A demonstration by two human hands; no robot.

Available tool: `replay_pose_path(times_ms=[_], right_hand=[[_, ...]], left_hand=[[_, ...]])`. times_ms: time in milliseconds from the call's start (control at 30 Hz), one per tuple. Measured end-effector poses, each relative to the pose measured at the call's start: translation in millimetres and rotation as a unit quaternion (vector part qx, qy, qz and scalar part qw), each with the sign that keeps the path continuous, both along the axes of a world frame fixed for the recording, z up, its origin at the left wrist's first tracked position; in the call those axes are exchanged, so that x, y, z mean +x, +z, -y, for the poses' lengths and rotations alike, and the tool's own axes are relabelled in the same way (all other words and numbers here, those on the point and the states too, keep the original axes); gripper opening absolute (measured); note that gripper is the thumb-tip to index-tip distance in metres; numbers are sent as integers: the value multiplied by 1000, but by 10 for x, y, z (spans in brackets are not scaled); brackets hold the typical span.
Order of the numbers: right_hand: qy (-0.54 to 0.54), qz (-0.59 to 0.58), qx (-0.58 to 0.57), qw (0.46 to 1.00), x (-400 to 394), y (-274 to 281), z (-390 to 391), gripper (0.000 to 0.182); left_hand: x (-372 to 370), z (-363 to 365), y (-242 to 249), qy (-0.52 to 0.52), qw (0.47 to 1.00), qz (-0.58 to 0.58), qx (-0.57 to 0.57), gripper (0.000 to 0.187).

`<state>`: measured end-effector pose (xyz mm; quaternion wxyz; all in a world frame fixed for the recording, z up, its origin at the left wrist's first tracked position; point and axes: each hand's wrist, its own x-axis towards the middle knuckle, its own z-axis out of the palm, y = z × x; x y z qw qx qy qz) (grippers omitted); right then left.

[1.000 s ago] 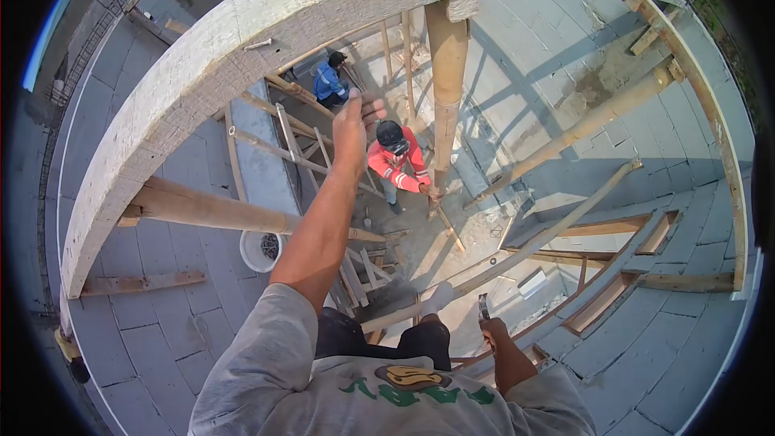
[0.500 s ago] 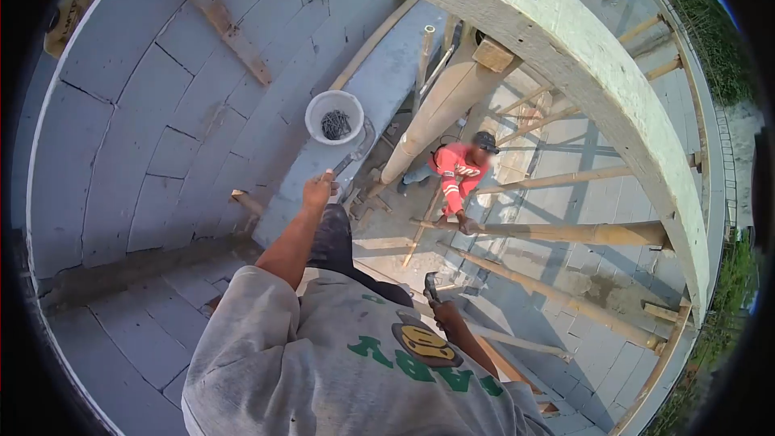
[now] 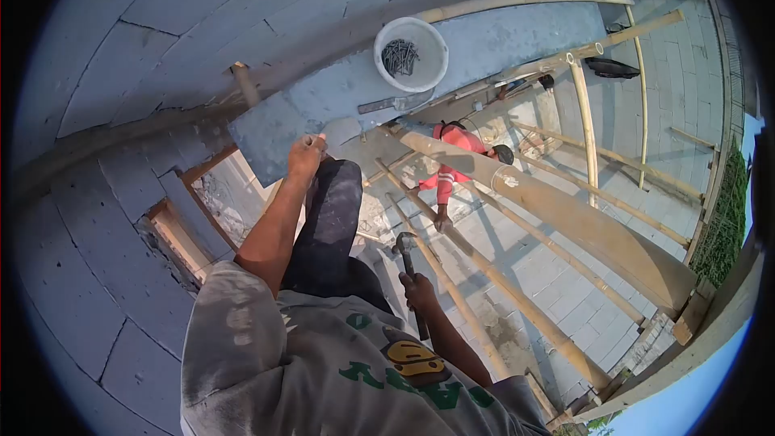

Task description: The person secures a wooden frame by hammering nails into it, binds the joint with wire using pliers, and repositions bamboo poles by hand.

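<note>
Right hand (image 3: pixel 418 292): my fingers are closed around the handle of the hammer (image 3: pixel 407 258), with no visible gap. The hammer head points away from my torso, and the butt of the handle extends below my fist.

Left hand (image 3: pixel 305 155): my fingers are curled, with the thumb near the index finger. I cannot tell whether the fingertips meet or pinch a small item. The hand is beside my knee (image 3: pixel 343 173), at the left end of the grey slab (image 3: pixel 517 32); contact with the slab cannot be confirmed.

Slab: the white bucket (image 3: pixel 441 60) is at the wall-side edge, holding loose nails (image 3: pixel 400 57). A flat hand tool (image 3: pixel 375 105) lies between the bucket and the slab's open edge, its dark end toward my left hand.

Surroundings: a co-worker in a red shirt (image 3: pixel 462 139) is below the slab, one hand (image 3: pixel 442 220) at a bamboo pole (image 3: pixel 525 302). The thick post (image 3: pixel 581 218) slants past the co-worker, well apart from my left hand
</note>
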<state>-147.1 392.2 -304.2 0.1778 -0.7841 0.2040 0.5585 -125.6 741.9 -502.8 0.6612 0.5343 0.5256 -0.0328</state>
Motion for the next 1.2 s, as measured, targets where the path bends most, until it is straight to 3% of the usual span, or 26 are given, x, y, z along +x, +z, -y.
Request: replay_pose_path(times_ms=[67, 133, 233, 267, 367, 467, 567, 733, 833, 933, 1033, 1067, 1200], right_hand=[[-2, -59, -20, 998, -46, -79, -162, 43], [28, -68, 0, 997, -329, -371, -58, 43], [38, -111, 3, 993, -599, -619, -118, 49], [41, -171, -26, 984, -584, -649, -225, 67], [17, -222, -8, 975, -602, -827, -396, 68], [-19, -157, 10, 987, -799, -1041, -458, 60], [-126, -212, -14, 969, -463, -1131, -814, 57], [-221, -146, 31, 964, -763, -1486, -1130, 46], [-273, -163, 35, 948, -665, -1601, -1421, 40], [-345, -208, 32, 915, -390, -1573, -1666, 45], [-385, -253, 27, 887, -552, -1625, -1758, 43], [-403, -255, 30, 878, -371, -1571, -1800, 34], [-363, -230, 35, 902, -190, -1521, -1779, 36]], left_hand=[[235, -38, -325, -46, 998, -40, 22, 30], [666, -93, -127, -104, 989, -85, 63, 31], [1221, -80, -375, -160, 984, 0, 80, 30], [1437, -107, -396, -173, 981, 12, 82, 29], [2020, -105, -523, -213, 971, 40, 101, 27], [2607, -116, -616, -246, 964, 34, 99, 24], [3020, -63, -1224, -285, 923, 103, 239, 22], [3707, -41, -2006, -394, 846, 42, 358, 32], [3970, -76, -2480, -462, 795, -6, 394, 44], [4032, 51, -2621, -478, 756, -44, 445, 47], [4043, 96, -2600, -482, 752, -67, 444, 49], [4031, 102, -2640, -478, 763, -77, 428, 45], [3931, 35, -2688, -478, 793, -107, 363, 30]])
